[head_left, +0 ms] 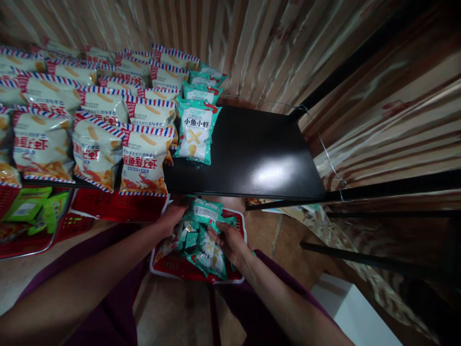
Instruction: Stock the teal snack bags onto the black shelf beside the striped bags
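A red basket [172, 263] with a pale rim stands on the floor between my legs, holding several teal-and-white snack bags. At its far left side, my left hand [175, 215] is closed at the edge of a teal snack bag [207, 211]; its fingertips are dim and partly hidden. My right hand [230, 240] reaches in from the right, with its fingers bent against the lower right of that same bag. Below them, another teal snack bag [209, 254] lies face up in the basket.
A black shelf [248, 154] stands just beyond the basket. On it are rows of striped shrimp snack bags [144, 161] and one column of teal bags [195, 132]. Another red basket [54, 238] holds green packets. Black metal bars and a white box [349, 307] are at right.
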`<state>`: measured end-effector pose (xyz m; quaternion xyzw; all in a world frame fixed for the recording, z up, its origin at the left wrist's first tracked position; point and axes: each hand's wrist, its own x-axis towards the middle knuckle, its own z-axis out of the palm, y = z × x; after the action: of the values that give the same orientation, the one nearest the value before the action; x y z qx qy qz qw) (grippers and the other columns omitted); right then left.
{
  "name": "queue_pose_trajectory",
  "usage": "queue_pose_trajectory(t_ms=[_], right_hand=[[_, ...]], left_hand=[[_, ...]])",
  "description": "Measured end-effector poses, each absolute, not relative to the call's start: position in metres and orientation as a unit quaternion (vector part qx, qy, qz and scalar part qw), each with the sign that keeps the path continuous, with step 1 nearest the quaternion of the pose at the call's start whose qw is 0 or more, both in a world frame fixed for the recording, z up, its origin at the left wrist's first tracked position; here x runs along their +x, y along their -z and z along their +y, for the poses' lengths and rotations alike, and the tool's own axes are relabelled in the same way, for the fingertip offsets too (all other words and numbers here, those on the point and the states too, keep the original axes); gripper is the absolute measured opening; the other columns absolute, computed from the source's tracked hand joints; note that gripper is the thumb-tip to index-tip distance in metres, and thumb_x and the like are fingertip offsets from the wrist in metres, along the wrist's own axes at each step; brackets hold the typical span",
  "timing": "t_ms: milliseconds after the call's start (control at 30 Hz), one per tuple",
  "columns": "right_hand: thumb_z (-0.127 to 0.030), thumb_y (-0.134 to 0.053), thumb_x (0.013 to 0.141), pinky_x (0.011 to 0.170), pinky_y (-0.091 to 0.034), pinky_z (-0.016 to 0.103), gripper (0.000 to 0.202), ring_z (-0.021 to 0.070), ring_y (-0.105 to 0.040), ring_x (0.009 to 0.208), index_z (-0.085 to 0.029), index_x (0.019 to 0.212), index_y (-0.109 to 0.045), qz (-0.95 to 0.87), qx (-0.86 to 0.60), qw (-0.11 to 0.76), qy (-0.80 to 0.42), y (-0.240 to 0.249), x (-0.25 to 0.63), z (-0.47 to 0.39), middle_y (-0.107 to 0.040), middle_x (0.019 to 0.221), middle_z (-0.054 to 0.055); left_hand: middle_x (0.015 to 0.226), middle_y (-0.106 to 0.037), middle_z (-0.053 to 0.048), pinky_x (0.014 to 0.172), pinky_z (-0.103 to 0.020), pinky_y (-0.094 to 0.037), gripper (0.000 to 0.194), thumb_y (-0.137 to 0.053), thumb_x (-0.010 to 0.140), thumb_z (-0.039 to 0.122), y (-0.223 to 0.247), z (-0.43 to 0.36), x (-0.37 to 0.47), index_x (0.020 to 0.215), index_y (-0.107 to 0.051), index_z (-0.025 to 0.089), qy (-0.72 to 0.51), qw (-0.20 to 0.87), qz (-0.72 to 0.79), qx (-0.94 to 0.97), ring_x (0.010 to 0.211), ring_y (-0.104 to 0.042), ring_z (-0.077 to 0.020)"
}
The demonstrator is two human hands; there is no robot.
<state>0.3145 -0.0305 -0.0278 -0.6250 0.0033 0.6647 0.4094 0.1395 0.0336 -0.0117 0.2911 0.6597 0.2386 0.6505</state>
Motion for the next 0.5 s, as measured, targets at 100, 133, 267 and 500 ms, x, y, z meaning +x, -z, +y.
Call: queue_pose_trajectory(t_ms=[100, 133, 267, 500], right_hand=[[-0.010, -0.069, 0.066, 0.063, -0.056, 0.027, 0.020, 0.0127, -0.064, 0.056, -0.018, 0.066, -0.051, 0.021, -0.624, 0.358, -0.694, 0.020, 0.305, -0.044, -0.058, 0.056, -0.004], [-0.011, -0.070, 0.064, 0.064, -0.056, 0.028, 0.020, 0.0124, -0.063, 0.055, -0.018, 0.065, -0.051, 0.017, -0.622, 0.340, -0.705, 0.019, 0.302, -0.050, -0.057, 0.055, -0.004], [-0.014, -0.073, 0.058, 0.067, -0.055, 0.032, 0.020, 0.0140, -0.064, 0.057, -0.017, 0.064, -0.054, 0.006, -0.618, 0.281, -0.734, 0.020, 0.294, -0.069, -0.063, 0.059, -0.001], [-0.027, -0.081, 0.053, 0.074, -0.054, 0.033, 0.026, 0.0157, -0.065, 0.066, -0.012, 0.068, -0.065, -0.016, -0.620, 0.277, -0.734, 0.021, 0.287, -0.075, -0.067, 0.066, 0.004]], left_hand=[[0.115, -0.065, -0.007, 0.067, -0.029, -0.048, 0.031, -0.062, 0.067, 0.037, 0.009, 0.035, 0.138, 0.095, -0.063, 0.022, -0.266, 0.652, 0.649, 0.286, 0.098, -0.060, -0.0226], [0.116, -0.064, -0.007, 0.066, -0.029, -0.048, 0.033, -0.063, 0.066, 0.036, 0.008, 0.035, 0.137, 0.095, -0.063, 0.022, -0.275, 0.655, 0.644, 0.283, 0.097, -0.060, -0.0225], [0.102, -0.067, -0.006, 0.061, -0.027, -0.045, 0.040, -0.067, 0.062, 0.037, 0.011, 0.033, 0.136, 0.098, -0.062, 0.020, -0.280, 0.670, 0.622, 0.292, 0.085, -0.061, -0.0201], [0.091, -0.068, -0.003, 0.062, -0.025, -0.043, 0.042, -0.071, 0.061, 0.035, 0.008, 0.030, 0.142, 0.098, -0.061, 0.019, -0.290, 0.713, 0.587, 0.251, 0.079, -0.061, -0.0166]])
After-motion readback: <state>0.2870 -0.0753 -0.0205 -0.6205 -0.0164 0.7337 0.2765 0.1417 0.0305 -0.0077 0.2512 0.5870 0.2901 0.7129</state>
